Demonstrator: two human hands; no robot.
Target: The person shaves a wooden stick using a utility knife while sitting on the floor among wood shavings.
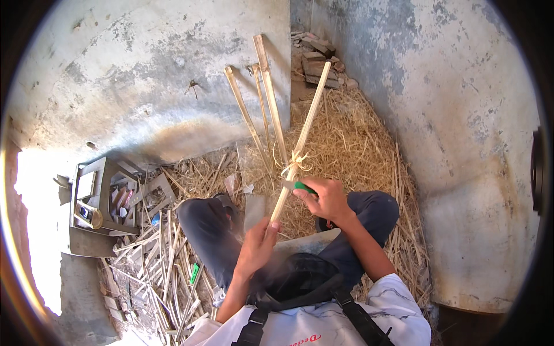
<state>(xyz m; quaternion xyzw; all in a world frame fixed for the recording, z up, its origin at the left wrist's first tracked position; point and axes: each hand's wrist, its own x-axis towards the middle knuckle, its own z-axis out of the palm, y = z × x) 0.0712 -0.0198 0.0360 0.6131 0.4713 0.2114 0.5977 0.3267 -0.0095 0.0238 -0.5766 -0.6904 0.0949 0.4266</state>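
Observation:
A long pale strip of split wood, perhaps bamboo, slants up and away from my lap. Its near end is gripped by my left hand, fingers wrapped round it. My right hand is closed on a green-handled knife, whose short blade lies against the strip above my left hand. Thin curled shavings cling to the strip just beyond the blade. Further off, several similar strips lean upright against the wall.
Straw-like shavings cover the floor ahead and to the right. At the left stands a small wooden cabinet with odds and ends inside. Loose sticks and a bright green object lie near my left knee. Bricks are piled in the far corner.

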